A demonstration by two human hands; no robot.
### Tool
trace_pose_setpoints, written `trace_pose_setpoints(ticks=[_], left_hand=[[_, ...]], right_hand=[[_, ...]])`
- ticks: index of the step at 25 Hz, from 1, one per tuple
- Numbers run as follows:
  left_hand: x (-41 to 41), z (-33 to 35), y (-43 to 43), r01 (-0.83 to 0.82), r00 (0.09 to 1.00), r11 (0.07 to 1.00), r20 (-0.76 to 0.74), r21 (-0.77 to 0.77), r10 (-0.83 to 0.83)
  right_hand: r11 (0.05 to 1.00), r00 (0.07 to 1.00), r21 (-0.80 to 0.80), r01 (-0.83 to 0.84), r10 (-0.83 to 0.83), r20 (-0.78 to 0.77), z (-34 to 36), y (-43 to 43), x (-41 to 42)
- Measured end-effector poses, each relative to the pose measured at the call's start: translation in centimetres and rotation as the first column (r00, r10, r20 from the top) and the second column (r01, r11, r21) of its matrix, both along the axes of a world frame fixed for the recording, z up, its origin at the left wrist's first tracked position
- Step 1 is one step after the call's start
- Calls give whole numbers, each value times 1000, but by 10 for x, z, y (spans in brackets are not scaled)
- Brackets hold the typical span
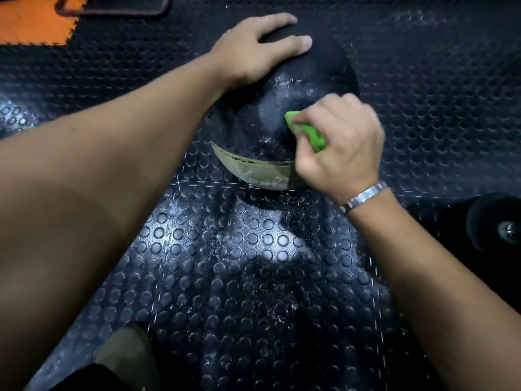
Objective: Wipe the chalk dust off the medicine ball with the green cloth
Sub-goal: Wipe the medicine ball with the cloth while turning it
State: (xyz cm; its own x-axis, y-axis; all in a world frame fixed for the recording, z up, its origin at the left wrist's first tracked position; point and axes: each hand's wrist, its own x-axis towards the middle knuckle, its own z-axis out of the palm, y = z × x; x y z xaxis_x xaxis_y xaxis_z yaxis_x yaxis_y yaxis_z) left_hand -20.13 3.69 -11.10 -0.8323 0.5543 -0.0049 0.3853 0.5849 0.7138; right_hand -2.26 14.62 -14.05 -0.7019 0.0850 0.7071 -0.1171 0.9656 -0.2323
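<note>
A black medicine ball point(270, 114) with a tan band low on its near side sits on the studded rubber floor at upper centre. Pale chalk smears show on its top and on the band. My left hand point(253, 49) lies flat on the ball's far upper side, fingers straight and spread. My right hand point(341, 145) grips a bunched green cloth point(306, 132) and presses it against the ball's right front. Most of the cloth is hidden inside the fist.
Black studded rubber matting point(253, 263) covers the floor, with chalk specks scattered in front of the ball. An orange mat tile point(31, 21) and a dark metal frame point(112, 7) lie at the top left. A dark dumbbell end point(496, 221) sits at the right edge. My knee point(124, 354) shows at the bottom left.
</note>
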Motion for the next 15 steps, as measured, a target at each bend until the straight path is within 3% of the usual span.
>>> trace_pose_setpoints(ticks=[3,7,11,15], left_hand=[[2,-1,4,10,1000,1000,8,-9,-10],[3,0,-1,26,999,999,48,-24,-25],[12,4,1,21,999,996,33,-89,-18],[16,7,-2,7,998,993,60,-120,0]], right_hand=[[985,992,-116,126,-127,-2,19,1,-21],[997,999,76,22,-26,48,5,-21,4],[973,976,-73,217,-214,47,20,-19,-10],[994,995,100,38,-47,86,2,-40,15]])
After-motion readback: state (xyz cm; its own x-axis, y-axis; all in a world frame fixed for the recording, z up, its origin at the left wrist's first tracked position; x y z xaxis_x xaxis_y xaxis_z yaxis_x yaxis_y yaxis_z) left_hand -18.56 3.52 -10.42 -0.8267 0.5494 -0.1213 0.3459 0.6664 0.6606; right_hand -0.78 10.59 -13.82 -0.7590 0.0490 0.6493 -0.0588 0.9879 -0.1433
